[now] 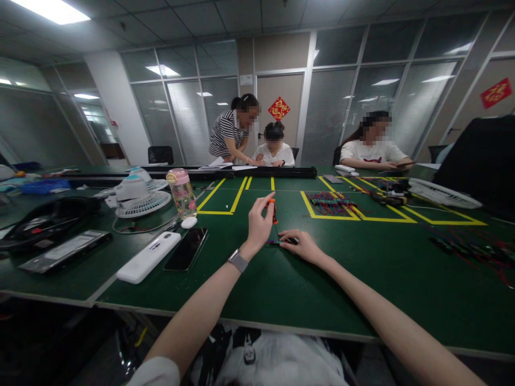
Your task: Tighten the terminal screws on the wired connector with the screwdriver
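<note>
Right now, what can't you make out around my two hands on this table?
Head view only.
1. Orange tool in the left hand: fingers cover most of it, type unclear.
2. Small dark part under the right hand: fingers hide it, too small.
3. Red wire bundle in the yellow box: too small to count.

Place: office used as an assembly workroom.
Table (362, 279): long, green, taped into yellow boxes (333, 217).
On table: wire bundles (332, 202), fan (139, 201), phone (186, 249).
Behind table: glass partitions (364, 107) with blinds, three people (372, 147) working.
Above table: tiled ceiling (201, 16), panel lights (52, 9).
</note>
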A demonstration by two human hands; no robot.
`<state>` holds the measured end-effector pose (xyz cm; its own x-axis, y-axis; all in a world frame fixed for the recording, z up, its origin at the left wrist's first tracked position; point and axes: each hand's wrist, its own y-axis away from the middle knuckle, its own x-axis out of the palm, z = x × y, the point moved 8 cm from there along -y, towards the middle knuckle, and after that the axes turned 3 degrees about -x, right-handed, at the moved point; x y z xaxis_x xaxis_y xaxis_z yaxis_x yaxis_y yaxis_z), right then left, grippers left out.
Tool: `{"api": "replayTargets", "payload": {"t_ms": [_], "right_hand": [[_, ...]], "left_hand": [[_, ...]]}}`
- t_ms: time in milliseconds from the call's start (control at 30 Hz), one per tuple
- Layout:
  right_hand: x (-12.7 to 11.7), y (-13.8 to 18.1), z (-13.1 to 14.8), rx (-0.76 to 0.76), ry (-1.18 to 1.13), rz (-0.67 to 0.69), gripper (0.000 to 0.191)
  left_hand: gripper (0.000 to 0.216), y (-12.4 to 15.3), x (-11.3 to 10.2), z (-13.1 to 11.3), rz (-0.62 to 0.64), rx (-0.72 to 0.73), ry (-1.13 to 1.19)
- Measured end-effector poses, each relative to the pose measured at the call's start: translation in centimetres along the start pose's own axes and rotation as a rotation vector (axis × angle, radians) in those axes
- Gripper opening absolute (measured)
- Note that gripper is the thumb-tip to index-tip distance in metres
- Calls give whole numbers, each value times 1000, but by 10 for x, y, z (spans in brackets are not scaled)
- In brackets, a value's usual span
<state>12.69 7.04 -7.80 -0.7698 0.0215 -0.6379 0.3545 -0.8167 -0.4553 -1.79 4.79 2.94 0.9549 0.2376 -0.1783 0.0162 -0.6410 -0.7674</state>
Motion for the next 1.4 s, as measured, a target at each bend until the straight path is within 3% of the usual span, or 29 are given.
{"api": "replayTargets", "payload": {"t_ms": [100,567,767,1233,1400], "right_hand": [[0,0,1,0,3,6,14],[0,0,1,3,9,9,15],[0,0,1,-10,13,8,16],[1,-1,1,-2,-1,8,15],[0,0,0,-9,3,9,16]], "left_hand": [[25,0,-3,1,-34,-15,-42],[31,1,4,-1,37,-7,13],[26,2,3,-2,-11,8,-18],[33,3,7,-6,64,33,41],[27,2,4,-6,11,29,-31]]}}
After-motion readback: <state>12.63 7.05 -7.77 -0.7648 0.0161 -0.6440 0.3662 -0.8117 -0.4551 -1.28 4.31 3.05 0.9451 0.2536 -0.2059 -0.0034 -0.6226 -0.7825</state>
